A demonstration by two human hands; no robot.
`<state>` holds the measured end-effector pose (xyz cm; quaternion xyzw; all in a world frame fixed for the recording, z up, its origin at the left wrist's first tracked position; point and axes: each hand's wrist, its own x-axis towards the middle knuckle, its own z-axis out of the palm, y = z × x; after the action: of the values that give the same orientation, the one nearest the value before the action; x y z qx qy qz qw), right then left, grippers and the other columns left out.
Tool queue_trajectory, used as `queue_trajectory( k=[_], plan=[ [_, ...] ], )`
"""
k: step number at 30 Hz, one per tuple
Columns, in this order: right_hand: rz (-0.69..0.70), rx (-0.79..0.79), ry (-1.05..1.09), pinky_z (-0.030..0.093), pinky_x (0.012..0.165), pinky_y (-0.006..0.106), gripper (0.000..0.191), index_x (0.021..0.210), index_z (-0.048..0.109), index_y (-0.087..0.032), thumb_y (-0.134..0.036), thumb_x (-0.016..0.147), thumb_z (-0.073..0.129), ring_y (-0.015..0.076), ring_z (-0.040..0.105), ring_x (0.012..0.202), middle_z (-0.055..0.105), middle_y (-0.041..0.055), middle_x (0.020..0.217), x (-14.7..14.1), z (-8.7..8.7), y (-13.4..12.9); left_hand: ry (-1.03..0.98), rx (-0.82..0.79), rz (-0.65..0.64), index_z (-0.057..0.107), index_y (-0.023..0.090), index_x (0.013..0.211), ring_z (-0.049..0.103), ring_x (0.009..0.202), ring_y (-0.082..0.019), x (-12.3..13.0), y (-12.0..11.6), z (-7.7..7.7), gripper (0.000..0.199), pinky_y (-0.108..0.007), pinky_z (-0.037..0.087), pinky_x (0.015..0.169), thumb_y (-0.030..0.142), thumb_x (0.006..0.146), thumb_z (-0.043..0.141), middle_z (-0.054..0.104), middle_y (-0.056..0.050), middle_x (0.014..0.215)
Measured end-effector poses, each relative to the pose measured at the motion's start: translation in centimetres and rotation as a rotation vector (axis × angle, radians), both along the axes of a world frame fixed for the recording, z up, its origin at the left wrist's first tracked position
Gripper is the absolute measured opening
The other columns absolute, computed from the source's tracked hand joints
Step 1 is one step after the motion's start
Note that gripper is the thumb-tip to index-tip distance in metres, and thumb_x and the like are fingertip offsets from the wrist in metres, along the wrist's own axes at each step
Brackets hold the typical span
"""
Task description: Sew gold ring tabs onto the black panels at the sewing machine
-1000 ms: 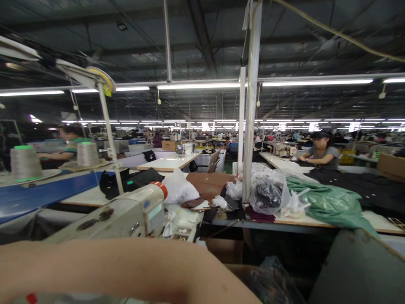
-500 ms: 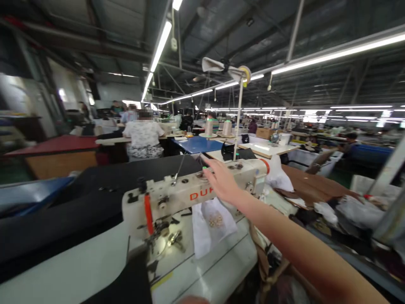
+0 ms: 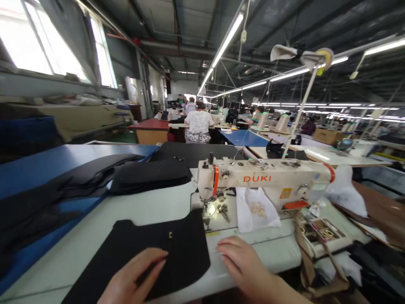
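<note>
A flat black fabric piece (image 3: 186,249) lies on the pale machine table, with a small gold-coloured metal fitting (image 3: 171,234) on it. My left hand (image 3: 136,274) is over the fabric's lower edge, its thumb and fingers apart with nothing between them. My right hand (image 3: 242,261) rests by the table just right of the fabric, fingers slightly curled and thumb apart, holding nothing. Beyond both hands stands a white DUKI sewing machine (image 3: 253,175), its lamp lit near the needle. In front of its arm lies a white bag (image 3: 249,215) with small light pieces on it.
Folded black fabric (image 3: 150,175) is stacked at the back left, beside a blue table (image 3: 82,154). At right are a tray of small parts (image 3: 340,240), hanging brown straps (image 3: 305,266) and brown material (image 3: 376,207). A person in a white top (image 3: 198,120) sits farther off.
The view has swung left. My right hand has come down from the top of the machine to the table. My left hand, barely visible before, now shows over the black fabric.
</note>
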<state>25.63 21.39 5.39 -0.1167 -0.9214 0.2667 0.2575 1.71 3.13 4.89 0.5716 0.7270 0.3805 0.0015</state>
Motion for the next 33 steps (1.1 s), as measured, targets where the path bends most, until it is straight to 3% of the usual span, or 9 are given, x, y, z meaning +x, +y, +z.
queue_trajectory(
  k=[3,6,9,13,17,21,27,30,33],
  plan=[
    [-0.016,-0.075,-0.018,0.048,0.086,0.031,0.024,0.102,0.068,-0.02,-0.015,0.087,0.05,0.0188,0.061,0.094,0.068,0.0065,0.1,-2.1,-0.2,-0.5,-0.053,-0.139,0.195,0.07,0.027,0.089,0.069,0.082,-0.019,-2.1,-1.8,0.9,0.025,-0.021,0.055,0.074,0.046,0.079,0.057,0.073,0.0,0.09],
    [-0.057,-0.13,-0.073,0.048,0.08,0.03,0.023,0.098,0.069,-0.021,-0.013,0.083,0.054,0.0181,0.062,0.086,0.068,0.0047,0.091,-4.9,-0.1,-0.9,-0.094,-0.223,0.262,0.069,0.025,0.093,0.068,0.081,-0.021,-2.8,-2.2,1.1,0.029,-0.025,0.054,0.074,0.046,0.079,0.055,0.072,-0.001,0.088],
    [-0.07,-0.152,-0.132,0.047,0.075,0.027,0.022,0.096,0.07,-0.02,-0.011,0.08,0.057,0.0161,0.062,0.079,0.068,0.0036,0.088,-7.9,0.5,-1.4,-0.103,-0.264,0.253,0.067,0.022,0.095,0.067,0.079,-0.021,-2.7,-1.2,1.2,0.028,-0.029,0.052,0.074,0.04,0.078,0.054,0.07,-0.003,0.09],
    [-0.095,-0.08,-0.232,0.045,0.077,0.026,0.019,0.097,0.07,-0.02,-0.014,0.082,0.058,0.0165,0.062,0.083,0.068,0.0048,0.092,-11.8,0.8,-1.6,-0.049,-0.298,0.204,0.065,0.021,0.104,0.064,0.087,-0.022,-2.5,1.8,1.3,0.03,-0.032,0.049,0.081,0.032,0.077,0.055,0.067,-0.005,0.103],
    [-0.103,-0.038,-0.302,0.044,0.079,0.027,0.015,0.091,0.071,-0.02,-0.019,0.083,0.058,0.0185,0.061,0.089,0.068,0.0056,0.092,-14.7,0.1,-1.3,0.027,-0.379,0.1,0.068,0.021,0.091,0.061,0.094,-0.023,-2.9,4.2,0.9,0.019,-0.033,0.044,0.087,0.022,0.076,0.056,0.067,-0.005,0.093],
    [-0.105,-0.052,-0.308,0.043,0.078,0.027,0.012,0.083,0.072,-0.02,-0.02,0.082,0.06,0.0193,0.061,0.087,0.068,0.0056,0.086,-15.5,-0.7,-1.2,0.039,-0.395,0.054,0.068,0.022,0.079,0.06,0.089,-0.021,-3.6,4.9,0.3,0.015,-0.031,0.043,0.083,0.019,0.078,0.053,0.065,-0.003,0.085],
    [-0.098,-0.148,-0.255,0.043,0.074,0.026,0.006,0.076,0.07,-0.02,-0.019,0.077,0.065,0.0179,0.06,0.082,0.067,0.0034,0.082,-14.8,-0.8,-1.6,-0.045,-0.297,0.048,0.063,0.022,0.073,0.059,0.087,-0.02,-3.3,4.7,-0.1,0.011,-0.03,0.043,0.081,0.018,0.076,0.053,0.065,-0.002,0.082],
    [-0.094,-0.266,-0.218,0.044,0.069,0.024,0.01,0.077,0.07,-0.02,-0.013,0.077,0.063,0.0147,0.062,0.075,0.069,0.0015,0.078,-14.5,-0.8,-1.5,-0.186,-0.316,0.089,0.064,0.022,0.073,0.061,0.083,-0.02,-3.0,4.9,0.3,0.01,-0.03,0.044,0.078,0.022,0.074,0.054,0.067,-0.001,0.081],
    [-0.089,-0.446,-0.156,0.046,0.066,0.022,0.013,0.078,0.069,-0.019,-0.011,0.078,0.059,0.0124,0.062,0.07,0.069,-0.0001,0.075,-13.9,-0.9,-1.1,-0.47,-0.353,0.083,0.065,0.02,0.076,0.063,0.074,-0.019,-2.7,5.2,0.9,0.014,-0.028,0.046,0.07,0.03,0.072,0.056,0.068,0.0,0.073]
  ],
)
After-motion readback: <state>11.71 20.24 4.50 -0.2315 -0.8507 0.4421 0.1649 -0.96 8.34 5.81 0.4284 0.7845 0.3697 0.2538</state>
